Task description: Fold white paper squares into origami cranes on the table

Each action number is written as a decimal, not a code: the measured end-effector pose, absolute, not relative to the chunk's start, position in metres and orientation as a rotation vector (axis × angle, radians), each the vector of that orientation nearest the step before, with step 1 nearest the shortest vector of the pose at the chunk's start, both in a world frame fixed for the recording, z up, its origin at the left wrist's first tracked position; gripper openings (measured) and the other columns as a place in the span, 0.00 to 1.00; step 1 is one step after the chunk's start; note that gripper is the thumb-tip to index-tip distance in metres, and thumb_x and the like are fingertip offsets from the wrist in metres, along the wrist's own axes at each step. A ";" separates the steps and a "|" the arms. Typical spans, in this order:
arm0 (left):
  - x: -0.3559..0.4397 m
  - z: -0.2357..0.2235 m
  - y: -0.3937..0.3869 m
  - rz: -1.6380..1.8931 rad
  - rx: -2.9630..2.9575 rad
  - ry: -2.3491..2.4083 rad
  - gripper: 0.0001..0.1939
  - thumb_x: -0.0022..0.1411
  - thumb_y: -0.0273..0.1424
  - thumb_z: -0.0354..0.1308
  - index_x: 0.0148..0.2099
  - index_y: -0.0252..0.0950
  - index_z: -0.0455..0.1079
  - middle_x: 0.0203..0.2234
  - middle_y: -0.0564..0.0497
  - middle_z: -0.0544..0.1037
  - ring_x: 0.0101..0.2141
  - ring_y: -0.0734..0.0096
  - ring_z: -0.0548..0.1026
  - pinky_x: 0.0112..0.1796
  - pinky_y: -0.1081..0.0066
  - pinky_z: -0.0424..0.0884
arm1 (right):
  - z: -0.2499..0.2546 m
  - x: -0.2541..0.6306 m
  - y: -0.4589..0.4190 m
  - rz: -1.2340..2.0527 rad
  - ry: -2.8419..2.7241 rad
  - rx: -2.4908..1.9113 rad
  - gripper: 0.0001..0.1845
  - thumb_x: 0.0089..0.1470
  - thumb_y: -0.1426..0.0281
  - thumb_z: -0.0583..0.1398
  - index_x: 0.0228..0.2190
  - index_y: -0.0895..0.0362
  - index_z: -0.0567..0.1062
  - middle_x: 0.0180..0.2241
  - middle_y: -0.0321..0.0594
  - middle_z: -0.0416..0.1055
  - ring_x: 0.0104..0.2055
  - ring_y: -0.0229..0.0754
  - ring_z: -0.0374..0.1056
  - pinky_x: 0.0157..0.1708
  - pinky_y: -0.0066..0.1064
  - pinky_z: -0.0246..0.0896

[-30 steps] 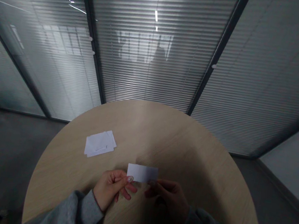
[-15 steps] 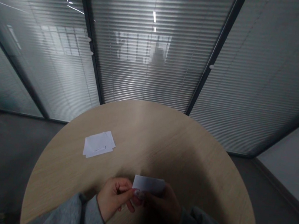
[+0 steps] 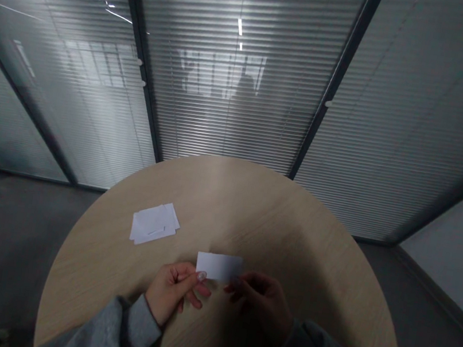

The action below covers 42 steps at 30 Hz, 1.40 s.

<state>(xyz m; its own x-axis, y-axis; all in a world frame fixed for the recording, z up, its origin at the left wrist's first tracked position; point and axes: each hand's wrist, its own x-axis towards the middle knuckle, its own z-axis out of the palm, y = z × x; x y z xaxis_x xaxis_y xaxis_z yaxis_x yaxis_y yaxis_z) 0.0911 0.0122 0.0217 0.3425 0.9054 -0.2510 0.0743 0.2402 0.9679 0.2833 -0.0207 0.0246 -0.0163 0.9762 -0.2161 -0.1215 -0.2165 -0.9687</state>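
Left hand [image 3: 174, 292] pinches left end of white paper slip [image 3: 218, 267], thumb on lower edge. Right hand [image 3: 260, 302] curled narrow, fingertips at slip's right end, in shadow; cannot tell if gripping. Slip held over near side of round wooden table [image 3: 228, 196]. White paper stack [image 3: 155, 223] lies on table, left of slip. Glass wall with blinds [image 3: 223, 114] beyond table.

A plain white rectangular paper card [image 3: 218, 267], held up, long edge level.
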 end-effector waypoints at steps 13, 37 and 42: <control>0.091 0.021 0.013 0.772 1.234 1.070 0.25 0.49 0.52 0.59 0.31 0.31 0.71 0.28 0.39 0.82 0.18 0.72 0.75 0.14 0.79 0.56 | 0.023 0.286 -0.020 1.429 -0.957 -1.193 0.28 0.34 0.47 0.67 0.28 0.59 0.77 0.25 0.41 0.74 0.28 0.43 0.70 0.20 0.28 0.62; 0.091 0.017 0.013 0.850 1.280 0.979 0.32 0.48 0.56 0.58 0.40 0.31 0.69 0.29 0.43 0.79 0.22 0.67 0.78 0.14 0.80 0.61 | 0.020 0.279 -0.023 1.623 -0.847 -1.083 0.24 0.34 0.53 0.69 0.29 0.59 0.78 0.24 0.38 0.74 0.28 0.41 0.69 0.27 0.29 0.59; 0.091 0.019 0.012 0.868 1.262 0.958 0.29 0.50 0.54 0.59 0.38 0.31 0.69 0.26 0.44 0.79 0.25 0.65 0.79 0.15 0.80 0.63 | 0.019 0.280 -0.023 1.638 -0.829 -1.094 0.25 0.37 0.50 0.67 0.29 0.59 0.78 0.24 0.39 0.74 0.27 0.40 0.69 0.27 0.29 0.59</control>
